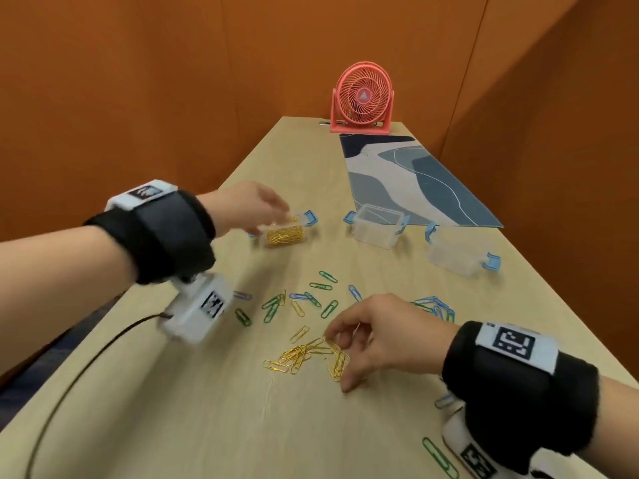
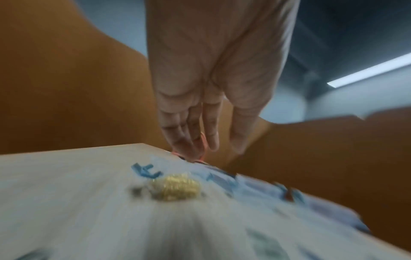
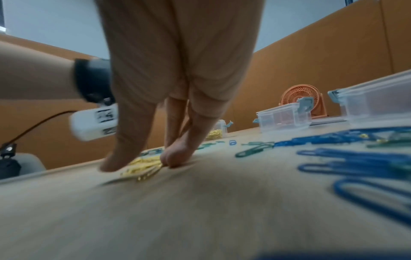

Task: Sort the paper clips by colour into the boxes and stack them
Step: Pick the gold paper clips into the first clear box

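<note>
A heap of gold paper clips (image 1: 304,354) lies on the wooden table (image 1: 193,409) in front of me. My right hand (image 1: 340,361) is curled over the heap's right end, thumb and fingertips (image 3: 175,158) on the table with gold clips (image 3: 144,167) between them. My left hand (image 1: 276,209) hovers with straight fingers over a small clear box (image 1: 285,236) full of gold clips and holds nothing. The left wrist view is blurred; it shows that box (image 2: 175,190) below the left hand (image 2: 213,147). Green clips (image 1: 271,305) and blue clips (image 1: 434,304) lie scattered between the hands.
Two empty clear boxes with blue latches (image 1: 377,228) (image 1: 456,254) stand at the right. Behind them lie a patterned blue mat (image 1: 408,174) and a pink desk fan (image 1: 363,98). A black cable (image 1: 86,368) runs across the near left. Orange partition walls enclose the table.
</note>
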Demonstrator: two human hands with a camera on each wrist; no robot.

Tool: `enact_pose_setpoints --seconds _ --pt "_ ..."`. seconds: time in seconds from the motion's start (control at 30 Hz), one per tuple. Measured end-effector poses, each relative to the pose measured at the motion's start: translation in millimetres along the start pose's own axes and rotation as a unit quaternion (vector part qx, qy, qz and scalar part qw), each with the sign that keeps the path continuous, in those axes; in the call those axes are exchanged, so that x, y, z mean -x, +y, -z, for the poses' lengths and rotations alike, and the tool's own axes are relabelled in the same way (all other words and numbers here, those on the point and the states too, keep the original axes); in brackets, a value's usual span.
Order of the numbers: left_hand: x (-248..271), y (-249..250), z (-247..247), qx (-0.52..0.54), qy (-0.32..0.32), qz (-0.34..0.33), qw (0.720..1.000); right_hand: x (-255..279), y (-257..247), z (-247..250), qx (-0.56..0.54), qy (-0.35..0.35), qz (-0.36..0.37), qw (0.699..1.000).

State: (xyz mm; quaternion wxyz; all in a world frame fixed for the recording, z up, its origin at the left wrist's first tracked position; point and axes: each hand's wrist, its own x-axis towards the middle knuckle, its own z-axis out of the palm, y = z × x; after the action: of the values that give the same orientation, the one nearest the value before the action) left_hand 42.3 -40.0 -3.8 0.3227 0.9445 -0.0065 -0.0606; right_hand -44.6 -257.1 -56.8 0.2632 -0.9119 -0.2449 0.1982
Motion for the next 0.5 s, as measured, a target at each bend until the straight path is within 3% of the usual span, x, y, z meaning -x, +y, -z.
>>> enact_pose_setpoints --seconds 0.1,0.17,0.37,0.5 --pt "49.1 -17.7 -19.0 -0.097 -0.162 -0.028 0.982 -0.1 3.5 3.0 0.042 -0.014 0.003 0.999" --pt "74.0 -29.0 -35.4 -0.148 -0.23 -0.064 0.96 -0.4 3.7 3.5 0.071 -0.023 0.01 0.997" --pt "81.4 -35.9 -66.0 -0.1 -0.173 -0.163 0.966 -12.0 -9.3 -5.4 0.044 -0.014 0.026 0.999" --pt "78.2 -39.1 -58.8 -0.113 -0.11 -0.145 0.977 -6.7 -5.7 -2.0 0.03 -0.001 0.009 1.0"
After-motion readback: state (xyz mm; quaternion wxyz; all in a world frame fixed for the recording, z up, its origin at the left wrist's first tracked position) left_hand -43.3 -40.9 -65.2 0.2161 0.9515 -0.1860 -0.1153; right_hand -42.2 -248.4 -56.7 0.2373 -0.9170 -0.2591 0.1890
